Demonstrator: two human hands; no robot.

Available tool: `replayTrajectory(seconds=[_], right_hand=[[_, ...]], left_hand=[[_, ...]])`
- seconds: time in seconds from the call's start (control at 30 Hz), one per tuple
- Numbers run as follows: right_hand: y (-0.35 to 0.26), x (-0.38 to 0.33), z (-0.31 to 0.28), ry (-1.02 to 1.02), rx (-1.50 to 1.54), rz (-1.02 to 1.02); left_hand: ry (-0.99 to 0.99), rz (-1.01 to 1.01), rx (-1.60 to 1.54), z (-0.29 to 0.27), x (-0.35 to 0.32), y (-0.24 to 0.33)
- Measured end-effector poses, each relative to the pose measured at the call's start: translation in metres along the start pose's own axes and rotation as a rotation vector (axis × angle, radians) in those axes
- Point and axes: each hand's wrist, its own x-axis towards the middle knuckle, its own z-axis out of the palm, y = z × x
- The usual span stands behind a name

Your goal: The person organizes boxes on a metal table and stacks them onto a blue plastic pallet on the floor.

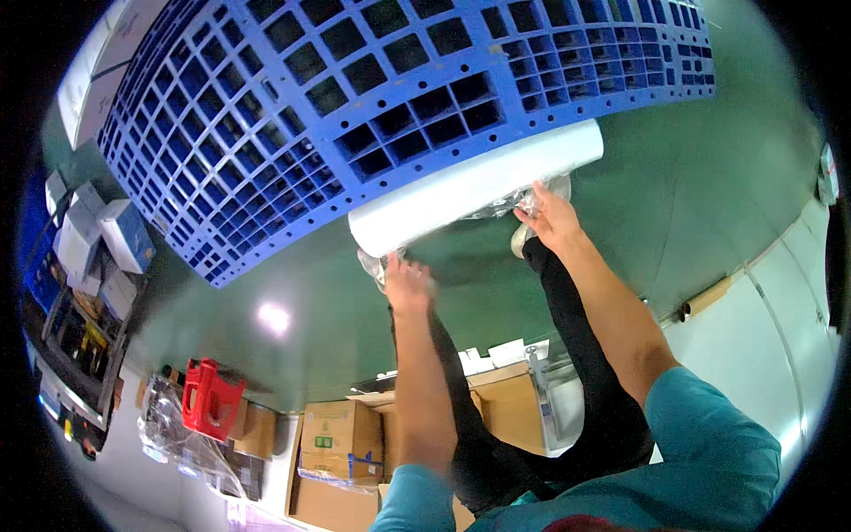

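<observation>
Roll of smooth white sheet material (479, 186) lies just beyond the fingers of both hands, slanting from ahead of the left ones up past the right ones. Crumpled clear plastic film (560, 186) gathers at its ends and along its near side. The bare right hand (551, 215) has its thumb and forefinger slightly parted against the film; whether they pinch it, I cannot tell. The bare left hand (409, 282) reaches the film near the roll's lower end, a finger pointing toward it.

The step looks like working the loose film at both ends. Done well, it calls for an even grip on each side, with the fingers catching film only and keeping the white surface undented. Pulling one end harder would probably skew the roll or tear the film.

Beyond the fingers and the roll stands a large blue plastic lattice pallet (330, 142), cut off at the top; whether it touches the roll is unclear. Motion blur hides how the left fingers close. The roll's underside is out of sight, and the transparent film's edges are hard to trace against the green floor (691, 168).
</observation>
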Motion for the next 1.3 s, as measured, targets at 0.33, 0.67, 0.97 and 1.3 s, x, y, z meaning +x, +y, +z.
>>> replayTrajectory(seconds=[0.33, 0.67, 0.97, 1.3], right_hand=[[-0.055, -0.069, 0.036, -0.314, -0.042, -0.143], [-0.071, -0.114, 0.046, -0.158, -0.155, -0.206], [-0.083, -0.358, 0.074, -0.23, -0.122, -0.386], [-0.046, -0.66, 0.064, -0.297, 0.152, -0.769]], left_hand=[[-0.412, 0.033, -0.463, -0.018, 0.058, -0.025], [-0.529, 0.208, -0.597, 0.01, -0.09, 0.04], [-0.741, 0.279, -0.511, -0.035, -0.298, 0.143], [-1.238, 0.287, -0.309, -0.092, -0.544, 0.237]])
